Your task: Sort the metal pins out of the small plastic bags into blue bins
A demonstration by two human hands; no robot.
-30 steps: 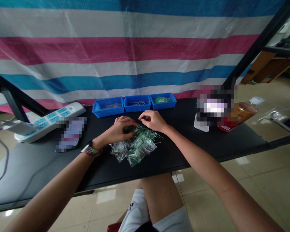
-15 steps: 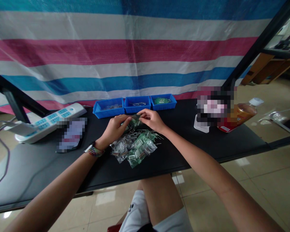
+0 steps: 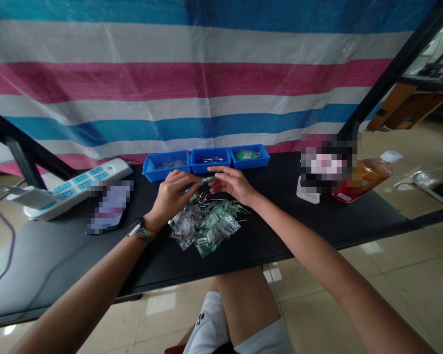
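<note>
A pile of small clear bags with green parts and metal leads (image 3: 206, 223) lies on the black table (image 3: 288, 221). Above its far edge, my left hand (image 3: 172, 194) and my right hand (image 3: 231, 183) meet on one small green bag (image 3: 201, 183), lifted off the pile. The left fingers pinch its left end. The right fingers are partly stretched and touch its right end. A bracelet and watch sit on my left wrist.
Three blue bins (image 3: 205, 160) line the table's far edge, in front of a striped tarp. A white power strip (image 3: 74, 186) and a blurred object lie at the left. A blurred item and a bottle of amber liquid (image 3: 372, 172) stand at the right.
Both hands rose from the pile with one small bag between them. They now hold it higher and nearer the bins.
</note>
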